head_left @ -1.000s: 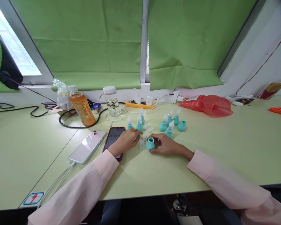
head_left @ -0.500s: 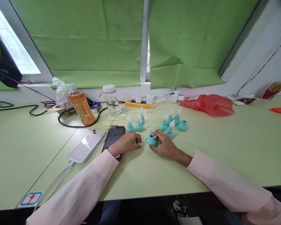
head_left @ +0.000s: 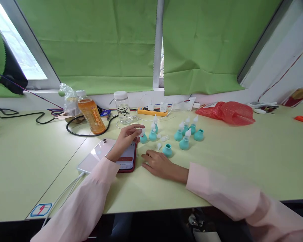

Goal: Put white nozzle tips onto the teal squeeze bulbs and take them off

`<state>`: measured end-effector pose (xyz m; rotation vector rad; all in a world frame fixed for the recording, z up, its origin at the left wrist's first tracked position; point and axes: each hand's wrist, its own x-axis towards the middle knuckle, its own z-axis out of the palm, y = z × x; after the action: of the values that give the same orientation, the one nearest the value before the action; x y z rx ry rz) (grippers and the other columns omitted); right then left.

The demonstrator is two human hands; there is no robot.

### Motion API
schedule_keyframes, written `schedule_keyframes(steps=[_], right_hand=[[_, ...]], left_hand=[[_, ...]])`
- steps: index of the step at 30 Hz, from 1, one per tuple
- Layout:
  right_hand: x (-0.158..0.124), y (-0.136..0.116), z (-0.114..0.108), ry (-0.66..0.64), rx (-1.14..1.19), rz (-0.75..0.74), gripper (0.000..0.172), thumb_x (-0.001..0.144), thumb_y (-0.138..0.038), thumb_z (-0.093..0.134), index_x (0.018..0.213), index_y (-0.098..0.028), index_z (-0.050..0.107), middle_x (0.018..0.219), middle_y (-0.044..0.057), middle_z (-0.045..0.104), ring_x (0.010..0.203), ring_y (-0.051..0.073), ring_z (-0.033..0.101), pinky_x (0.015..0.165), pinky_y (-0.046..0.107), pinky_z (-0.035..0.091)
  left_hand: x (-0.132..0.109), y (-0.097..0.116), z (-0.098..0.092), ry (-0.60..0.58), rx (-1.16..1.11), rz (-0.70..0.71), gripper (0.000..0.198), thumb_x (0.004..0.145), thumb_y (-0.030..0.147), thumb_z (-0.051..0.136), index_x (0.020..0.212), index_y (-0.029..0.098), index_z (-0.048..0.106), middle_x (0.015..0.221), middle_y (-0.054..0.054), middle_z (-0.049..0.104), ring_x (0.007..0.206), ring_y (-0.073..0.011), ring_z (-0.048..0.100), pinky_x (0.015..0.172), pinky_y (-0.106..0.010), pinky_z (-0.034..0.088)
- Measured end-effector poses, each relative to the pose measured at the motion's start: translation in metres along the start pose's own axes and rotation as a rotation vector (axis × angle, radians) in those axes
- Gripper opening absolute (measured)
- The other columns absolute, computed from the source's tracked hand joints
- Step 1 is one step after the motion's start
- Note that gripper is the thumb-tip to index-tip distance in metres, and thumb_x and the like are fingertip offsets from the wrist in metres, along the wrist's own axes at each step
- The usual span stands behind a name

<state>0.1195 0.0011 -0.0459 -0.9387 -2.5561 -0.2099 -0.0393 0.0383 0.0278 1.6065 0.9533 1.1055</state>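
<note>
Green cloth [head_left: 91,40] with soft folds hangs behind the smooth, pale table [head_left: 255,151]. The left hand [head_left: 128,139] is half curled at a round teal bulb [head_left: 143,138] with cloudy tip; whether it grips, one cannot tell. The right hand [head_left: 159,164], fingers loosely apart, lies on the table beside an open-necked matte bulb [head_left: 167,151].

Matt teal bulbs [head_left: 167,151], crinkled plastic wrap [head_left: 226,113]

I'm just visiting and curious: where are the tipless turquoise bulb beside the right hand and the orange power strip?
Tipless turquoise bulb [head_left: 167,152], head view: the rounded body below its open neck.
Orange power strip [head_left: 153,113], head view: its front side.
</note>
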Motion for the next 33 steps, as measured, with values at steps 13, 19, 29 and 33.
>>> schedule_keyframes(steps=[13,19,29,33], right_hand=[[-0.021,0.014,-0.009,0.264,0.268,-0.015,0.013,0.078,-0.017,0.050,0.082,-0.015,0.061,0.071,0.004,0.059,0.062,0.010,0.054,0.054,0.020,0.042],[-0.054,0.019,-0.044,0.571,0.336,-0.016,0.020,0.069,-0.006,0.059,0.085,-0.018,0.061,0.073,0.003,0.063,0.064,0.009,0.058,0.057,0.018,0.047],[-0.047,0.013,-0.049,0.447,0.648,0.128,0.009,0.069,-0.014,0.059,0.074,-0.017,0.065,0.070,0.004,0.061,0.060,0.011,0.058,0.054,0.022,0.049],[-0.048,0.013,-0.048,0.433,0.688,0.147,0.009,0.069,-0.014,0.059,0.074,-0.019,0.065,0.072,0.003,0.062,0.064,0.012,0.059,0.057,0.024,0.050]], left_hand=[[-0.020,-0.012,0.016,-0.317,-0.094,-0.191,0.042,0.068,0.030,0.059,0.104,0.009,0.053,0.065,-0.004,0.059,0.045,-0.0061,0.047,0.046,-0.021,0.038],[-0.038,-0.023,0.045,-0.447,-0.259,-0.288,0.028,0.070,0.030,0.059,0.090,0.013,0.050,0.066,-0.004,0.061,0.044,-0.0081,0.052,0.046,-0.022,0.041],[-0.043,-0.033,0.053,-0.447,-0.410,-0.418,0.038,0.059,0.021,0.069,0.093,0.009,0.058,0.076,-0.010,0.066,0.066,-0.0187,0.063,0.061,-0.028,0.048],[-0.044,-0.029,0.054,-0.433,-0.380,-0.428,0.035,0.057,0.022,0.070,0.090,0.009,0.062,0.070,-0.008,0.067,0.060,-0.0179,0.063,0.058,-0.028,0.049]])
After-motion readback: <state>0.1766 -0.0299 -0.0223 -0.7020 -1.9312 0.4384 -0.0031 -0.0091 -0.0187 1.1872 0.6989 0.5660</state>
